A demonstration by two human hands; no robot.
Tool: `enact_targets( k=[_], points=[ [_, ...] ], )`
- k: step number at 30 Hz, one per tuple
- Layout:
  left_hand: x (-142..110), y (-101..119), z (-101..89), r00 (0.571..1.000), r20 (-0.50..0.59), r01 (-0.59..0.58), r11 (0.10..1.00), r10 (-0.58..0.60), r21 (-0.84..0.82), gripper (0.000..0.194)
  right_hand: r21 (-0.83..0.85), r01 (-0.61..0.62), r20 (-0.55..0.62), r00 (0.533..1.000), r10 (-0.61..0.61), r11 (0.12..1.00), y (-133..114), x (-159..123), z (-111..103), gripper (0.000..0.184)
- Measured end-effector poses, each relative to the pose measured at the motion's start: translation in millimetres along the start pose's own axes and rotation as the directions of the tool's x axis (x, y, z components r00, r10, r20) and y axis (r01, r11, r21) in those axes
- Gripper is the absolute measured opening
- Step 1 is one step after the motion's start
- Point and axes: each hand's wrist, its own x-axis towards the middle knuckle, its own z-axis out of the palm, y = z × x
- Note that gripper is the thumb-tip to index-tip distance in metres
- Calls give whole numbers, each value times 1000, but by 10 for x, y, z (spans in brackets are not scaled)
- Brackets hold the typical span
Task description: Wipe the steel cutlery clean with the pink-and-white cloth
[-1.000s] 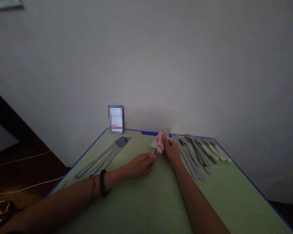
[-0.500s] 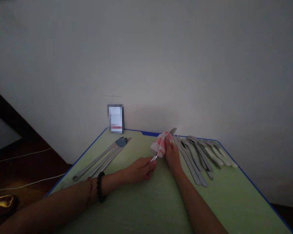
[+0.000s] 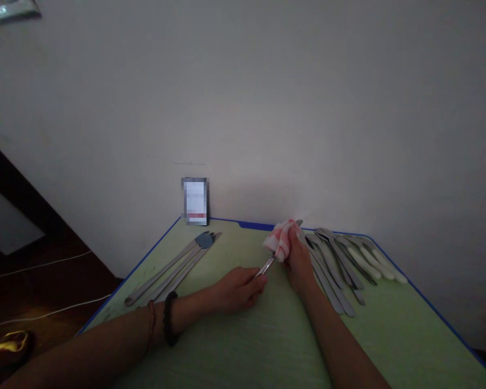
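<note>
My left hand rests on the green table and pinches the handle end of a metal knife. My right hand is closed on a pink and white cloth wrapped round the knife's blade. The blade tip pokes out beyond the cloth near the wall. Bead bracelets circle my left wrist.
Several pieces of metal cutlery, some with white handles, lie to the right of my right hand. Three long utensils lie at the left. A small card leans against the wall. The blue table edge drops off at the left to a dark floor with cables.
The cloth in my right hand has slid along the knife toward its tip, baring more of the handle. My left hand keeps its grip on the handle end.
</note>
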Motion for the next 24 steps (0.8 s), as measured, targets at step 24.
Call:
enact_targets(
  k=[24],
  points=[
    [2, -22, 15, 998, 29, 59, 996, -57, -61, 36, 87, -111, 32, 994, 109, 990, -79, -45, -12, 49]
  ],
)
